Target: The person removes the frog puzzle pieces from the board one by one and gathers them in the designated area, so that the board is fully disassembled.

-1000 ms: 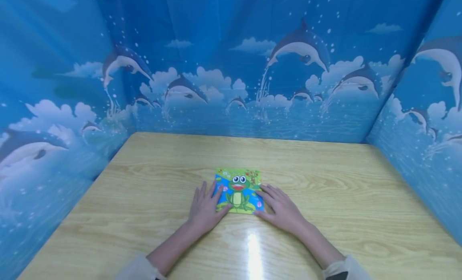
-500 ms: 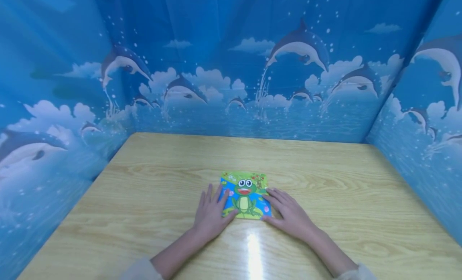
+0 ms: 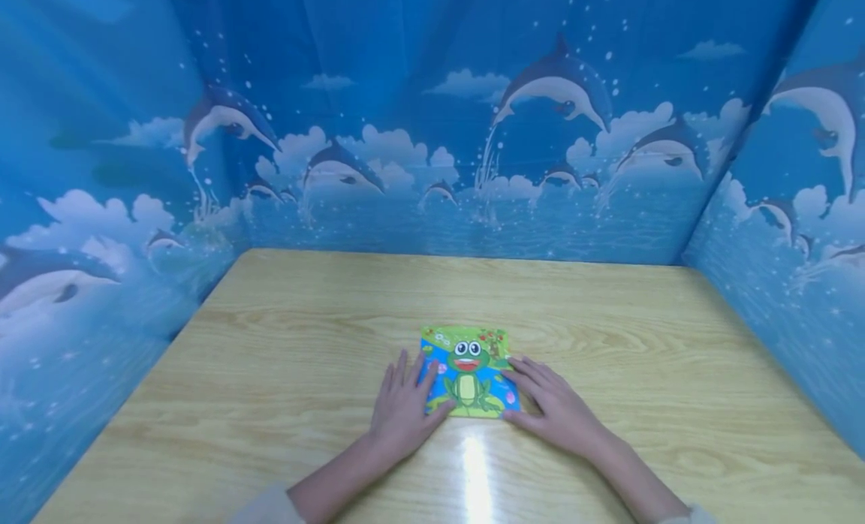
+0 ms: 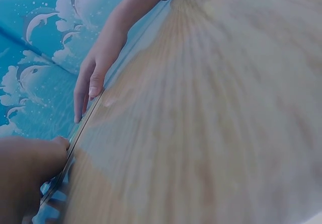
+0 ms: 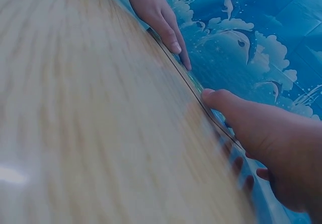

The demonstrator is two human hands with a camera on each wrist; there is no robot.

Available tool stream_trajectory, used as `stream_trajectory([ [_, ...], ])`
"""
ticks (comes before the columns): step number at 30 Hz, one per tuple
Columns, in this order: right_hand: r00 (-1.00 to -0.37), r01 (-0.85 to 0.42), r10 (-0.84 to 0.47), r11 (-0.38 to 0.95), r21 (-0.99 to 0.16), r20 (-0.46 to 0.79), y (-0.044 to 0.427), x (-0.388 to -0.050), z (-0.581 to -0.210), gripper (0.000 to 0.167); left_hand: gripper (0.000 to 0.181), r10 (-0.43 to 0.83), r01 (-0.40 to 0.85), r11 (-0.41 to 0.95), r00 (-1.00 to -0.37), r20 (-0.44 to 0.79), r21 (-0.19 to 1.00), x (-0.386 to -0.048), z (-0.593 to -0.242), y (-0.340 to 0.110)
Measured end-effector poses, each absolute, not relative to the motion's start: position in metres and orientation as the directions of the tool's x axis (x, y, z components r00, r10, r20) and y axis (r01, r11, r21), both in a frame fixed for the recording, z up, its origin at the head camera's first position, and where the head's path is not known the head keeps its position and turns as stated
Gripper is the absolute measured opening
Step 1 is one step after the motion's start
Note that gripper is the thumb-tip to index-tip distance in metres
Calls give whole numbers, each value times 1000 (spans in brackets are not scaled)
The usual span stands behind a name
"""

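Note:
A thin, flat frog-picture board (image 3: 466, 387) lies on the table, green and blue with a smiling green frog. My left hand (image 3: 401, 413) rests at its left side, fingers spread over that edge and the thumb along the near edge. At the opposite side, my right hand (image 3: 558, 414) touches the right edge with fairly straight fingers, its thumb by the near right corner. Both wrist views catch the board edge-on, as a thin dark line between the left hand (image 5: 157, 15) and the right hand (image 5: 274, 138). The board's underside is hidden.
The wood-grain table (image 3: 324, 306) reflects a bright streak of light near its front. A blue curtain (image 3: 378, 209) printed with dolphins and clouds encloses the back and both sides.
The frog-picture board has slid a short way toward me and to the right. Both hands have moved along with it, keeping their places at its sides.

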State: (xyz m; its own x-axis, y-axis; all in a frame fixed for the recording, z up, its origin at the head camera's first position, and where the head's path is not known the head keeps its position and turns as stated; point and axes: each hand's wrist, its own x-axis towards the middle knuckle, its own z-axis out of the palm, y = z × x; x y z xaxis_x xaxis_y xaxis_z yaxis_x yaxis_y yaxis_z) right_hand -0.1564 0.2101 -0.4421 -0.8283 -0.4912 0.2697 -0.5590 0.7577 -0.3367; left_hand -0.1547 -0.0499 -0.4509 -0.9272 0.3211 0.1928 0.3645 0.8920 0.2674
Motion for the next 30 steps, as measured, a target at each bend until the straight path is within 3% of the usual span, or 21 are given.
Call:
stream_trajectory([
  [11, -827, -561, -498, 752, -345, 259, 213, -157, -437, 67, 74, 412, 437, 872, -898, 153, 219, -157, -444, -62],
  [16, -810, -586, -522, 729, -354, 266, 201, -169, -424, 59, 79, 453, 474, 856, -880, 145, 205, -160, -443, -73],
  [21, -823, -564, -536, 730, -386, 190, 175, -191, -406, 50, 79, 464, 484, 843, -875, 137, 233, -161, -444, -78],
  [30, -881, -417, -472, 741, -527, 34, 131, -237, -402, 43, 79, 479, 497, 839, -867, 136, 221, -162, -446, -78],
])
